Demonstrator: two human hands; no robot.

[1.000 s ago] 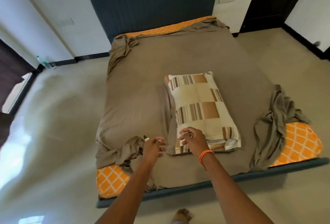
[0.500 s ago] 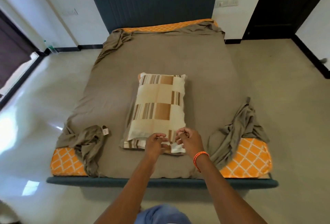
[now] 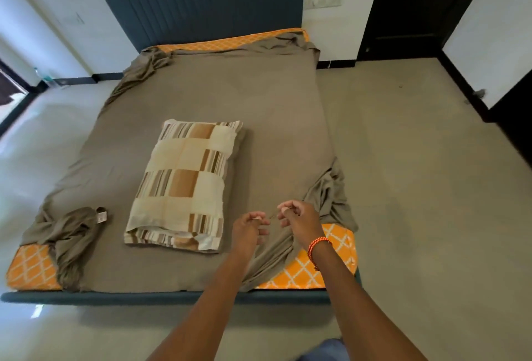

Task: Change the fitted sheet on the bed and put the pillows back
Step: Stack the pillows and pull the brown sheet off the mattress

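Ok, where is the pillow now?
The pillow lies on the brown sheet near the bed's foot, left of both hands.

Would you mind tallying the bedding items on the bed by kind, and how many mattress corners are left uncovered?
Pillow: 1
Sheet: 1
Mattress: 1
Total: 3
Bare mattress corners: 2 at the foot; at the head an orange strip shows along the edge.
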